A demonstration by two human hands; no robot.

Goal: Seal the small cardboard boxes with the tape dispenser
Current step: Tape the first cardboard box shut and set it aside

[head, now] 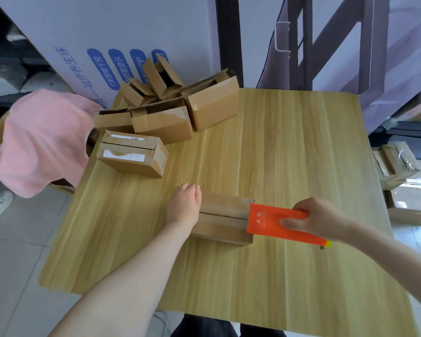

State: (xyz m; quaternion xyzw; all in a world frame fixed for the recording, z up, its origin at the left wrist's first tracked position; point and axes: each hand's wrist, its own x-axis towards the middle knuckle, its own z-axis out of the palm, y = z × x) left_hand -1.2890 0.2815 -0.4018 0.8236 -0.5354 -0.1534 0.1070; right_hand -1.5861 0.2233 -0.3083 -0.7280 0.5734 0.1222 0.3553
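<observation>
A small cardboard box (223,218) lies near the middle of the wooden table (289,154), its two top flaps folded down with a seam between them. My left hand (184,206) grips the box's left end, fingers curled over its far edge. My right hand (319,221) holds the orange tape dispenser (267,222) by its handle. The dispenser's front edge rests on the right end of the box, over the seam. Another small box (133,154) with closed flaps sits at the table's left side.
Several open cardboard boxes (170,110) are piled at the table's far left corner, against a large white printed carton (107,45). A pink cloth (39,142) hangs beside the table's left edge. Wrapped packages (394,164) sit off the right edge.
</observation>
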